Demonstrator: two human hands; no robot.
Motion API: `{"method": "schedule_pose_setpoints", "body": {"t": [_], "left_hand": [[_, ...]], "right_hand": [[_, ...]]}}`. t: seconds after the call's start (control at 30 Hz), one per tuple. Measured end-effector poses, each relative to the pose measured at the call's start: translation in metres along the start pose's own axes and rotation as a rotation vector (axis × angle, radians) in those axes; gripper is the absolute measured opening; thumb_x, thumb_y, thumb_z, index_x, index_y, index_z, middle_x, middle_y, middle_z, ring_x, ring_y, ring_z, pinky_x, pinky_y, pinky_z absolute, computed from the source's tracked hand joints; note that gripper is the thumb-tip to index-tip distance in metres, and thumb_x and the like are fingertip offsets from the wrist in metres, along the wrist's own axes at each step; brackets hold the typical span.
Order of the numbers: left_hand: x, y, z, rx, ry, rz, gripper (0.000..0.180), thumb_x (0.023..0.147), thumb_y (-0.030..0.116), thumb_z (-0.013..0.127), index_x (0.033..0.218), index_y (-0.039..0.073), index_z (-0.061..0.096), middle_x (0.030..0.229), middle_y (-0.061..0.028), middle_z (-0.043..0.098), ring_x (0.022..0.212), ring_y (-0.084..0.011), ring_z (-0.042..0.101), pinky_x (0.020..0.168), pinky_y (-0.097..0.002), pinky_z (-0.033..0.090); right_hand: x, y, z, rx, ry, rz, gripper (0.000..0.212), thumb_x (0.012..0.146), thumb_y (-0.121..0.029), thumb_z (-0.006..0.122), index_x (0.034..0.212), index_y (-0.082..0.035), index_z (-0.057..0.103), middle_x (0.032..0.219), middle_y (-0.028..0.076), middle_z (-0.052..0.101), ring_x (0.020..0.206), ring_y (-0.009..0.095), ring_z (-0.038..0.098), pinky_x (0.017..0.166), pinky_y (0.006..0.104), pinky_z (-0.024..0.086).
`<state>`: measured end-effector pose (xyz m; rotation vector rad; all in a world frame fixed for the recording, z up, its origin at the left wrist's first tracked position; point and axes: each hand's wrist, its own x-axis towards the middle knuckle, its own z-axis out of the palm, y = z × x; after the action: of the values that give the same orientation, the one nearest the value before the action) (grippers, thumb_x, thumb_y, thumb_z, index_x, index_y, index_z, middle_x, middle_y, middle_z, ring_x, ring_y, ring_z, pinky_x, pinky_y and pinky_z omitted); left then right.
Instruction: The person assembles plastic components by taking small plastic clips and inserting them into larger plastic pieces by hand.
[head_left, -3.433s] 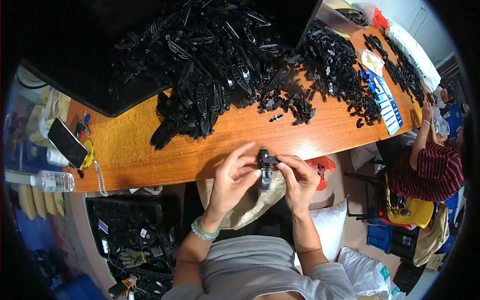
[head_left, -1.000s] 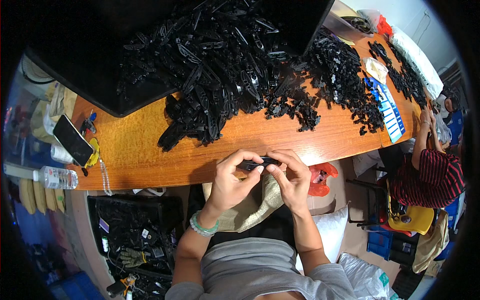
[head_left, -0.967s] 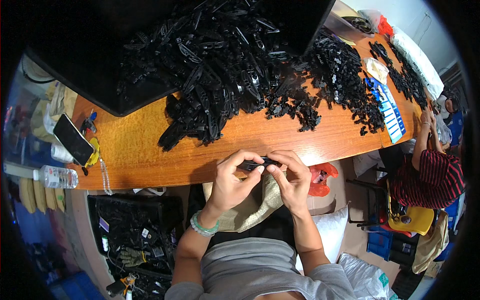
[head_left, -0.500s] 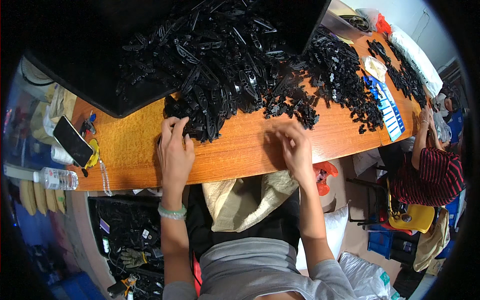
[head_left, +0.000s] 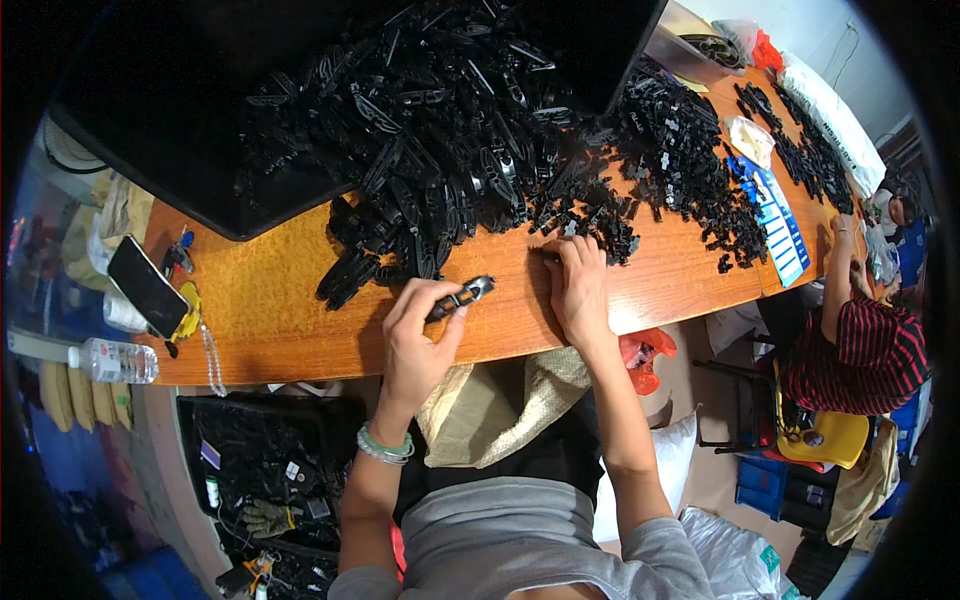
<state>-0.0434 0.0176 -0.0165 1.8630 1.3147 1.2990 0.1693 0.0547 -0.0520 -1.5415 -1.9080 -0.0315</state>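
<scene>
My left hand (head_left: 418, 340) is closed on a long black plastic part (head_left: 468, 295) with slots in it, pinched between thumb and fingers above the wooden table (head_left: 270, 290). To its right, my right hand (head_left: 578, 295) rests with bent fingers drawn together at the near side of a heap of small black plastic pieces (head_left: 605, 220). Whatever its fingertips hold, if anything, is hidden. Ahead of both hands, many long black parts (head_left: 410, 215) spill from a large black tray (head_left: 170, 130) onto the table. A few lie loose left of the heap.
At the left edge stand a phone (head_left: 147, 284) and a clear bottle (head_left: 118, 361). A cream woven sack (head_left: 480, 415) lies across my lap. More small black pieces (head_left: 690, 150) and a blue-white card (head_left: 780, 225) lie to the right, where a person in a striped shirt (head_left: 860, 355) sits.
My left hand has moved right and now holds a long black part. The right hand has come down at the small pieces. Some long parts have shifted left on the table.
</scene>
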Motion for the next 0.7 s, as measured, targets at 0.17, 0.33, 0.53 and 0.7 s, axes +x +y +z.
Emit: {"method": "schedule_pose_setpoints", "body": {"t": [0.17,0.33,0.53,0.7], "left_hand": [[-0.012,-0.007,0.025,-0.188,0.025,-0.139,0.02,0.079,-0.003,0.066,0.098,0.0,0.063,0.084,-0.0066,0.058,0.068,-0.0113,0.056,0.055,-0.0231,0.044],[-0.016,-0.005,0.029,-0.095,0.008,-0.136,0.019,0.08,-0.002,0.066,0.099,0.0,0.063,0.082,-0.0046,0.058,0.065,-0.0086,0.053,0.054,-0.0216,0.04],[-0.017,-0.014,0.034,-0.146,0.069,-0.192,0.019,0.08,0.0,0.068,0.098,0.0,0.063,0.078,-0.0034,0.058,0.061,-0.0068,0.05,0.052,-0.0219,0.04],[-0.02,-0.014,0.033,-0.144,0.063,-0.189,0.019,0.08,0.001,0.068,0.098,0.0,0.063,0.077,-0.0024,0.057,0.061,-0.0059,0.05,0.052,-0.0211,0.04]], "right_hand": [[-0.005,0.003,0.0,0.074,0.059,0.007,0.022,0.075,0.004,0.06,0.097,-0.001,0.06,0.093,0.016,0.055,0.088,0.033,0.05,0.078,0.0414,0.041],[-0.002,-0.006,-0.004,0.11,0.033,0.056,0.024,0.076,0.004,0.061,0.1,0.001,0.059,0.094,0.017,0.054,0.088,0.033,0.051,0.078,0.0404,0.043],[-0.005,-0.008,0.004,0.066,0.107,0.178,0.019,0.076,-0.002,0.067,0.094,0.002,0.062,0.09,0.016,0.055,0.088,0.032,0.052,0.078,0.0389,0.044],[-0.002,-0.015,0.006,0.022,0.103,0.195,0.016,0.078,-0.006,0.065,0.091,0.002,0.062,0.092,0.018,0.053,0.089,0.034,0.051,0.077,0.0411,0.042]]}}
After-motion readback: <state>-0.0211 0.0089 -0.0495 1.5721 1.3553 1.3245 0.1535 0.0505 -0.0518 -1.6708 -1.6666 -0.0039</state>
